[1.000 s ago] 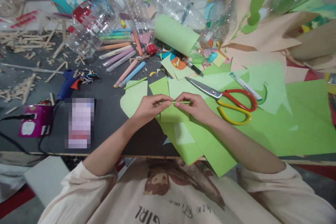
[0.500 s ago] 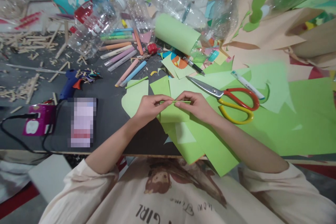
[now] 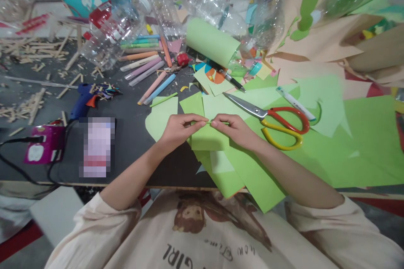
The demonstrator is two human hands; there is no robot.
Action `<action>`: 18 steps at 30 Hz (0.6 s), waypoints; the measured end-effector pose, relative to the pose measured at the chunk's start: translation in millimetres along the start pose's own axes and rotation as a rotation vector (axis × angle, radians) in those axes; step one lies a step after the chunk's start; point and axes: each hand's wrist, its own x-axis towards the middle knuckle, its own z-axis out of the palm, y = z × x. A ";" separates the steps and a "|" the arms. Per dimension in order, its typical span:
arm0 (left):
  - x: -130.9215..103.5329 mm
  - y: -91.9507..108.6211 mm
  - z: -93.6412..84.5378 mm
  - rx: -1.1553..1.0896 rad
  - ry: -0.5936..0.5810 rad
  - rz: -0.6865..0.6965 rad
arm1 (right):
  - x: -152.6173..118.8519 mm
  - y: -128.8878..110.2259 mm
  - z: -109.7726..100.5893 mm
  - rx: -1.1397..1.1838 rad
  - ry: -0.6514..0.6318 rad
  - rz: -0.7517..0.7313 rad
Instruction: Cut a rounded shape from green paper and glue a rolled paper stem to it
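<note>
My left hand (image 3: 181, 129) and my right hand (image 3: 232, 128) pinch the far edge of a small green sheet of paper (image 3: 207, 141) between thumbs and fingers. The thumb tips almost meet at the middle of that edge, which looks thin and tightly rolled or folded. Part of it is hidden under the fingers. Below the held sheet lie larger green paper pieces (image 3: 259, 176). Scissors (image 3: 252, 107) with one red and one yellow handle rest just right of my right hand. A thin green paper roll (image 3: 164, 99) lies on pale green paper (image 3: 158, 119) beyond my left hand.
Left are a blue glue gun (image 3: 81, 100), a phone (image 3: 97, 147) with a blurred screen, a purple box (image 3: 44, 145) with a cable, and wood sticks (image 3: 34, 50). Markers (image 3: 151, 88), a black pen (image 3: 235, 83) and plastic bottles (image 3: 268, 12) lie farther back. A correction-type white pen (image 3: 295, 103) lies right.
Both hands keep their pinch in almost the same place. The near edge of the held sheet sits slightly lower, and the view has shifted a little.
</note>
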 end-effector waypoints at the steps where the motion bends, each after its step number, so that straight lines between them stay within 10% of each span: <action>1: -0.2 -0.6 -0.1 -0.007 -0.006 -0.015 | 0.0 -0.1 -0.2 0.009 -0.003 0.003; 18: 1.8 6.1 -0.1 0.044 -0.214 -0.110 | -0.7 2.6 -0.7 0.010 0.021 -0.028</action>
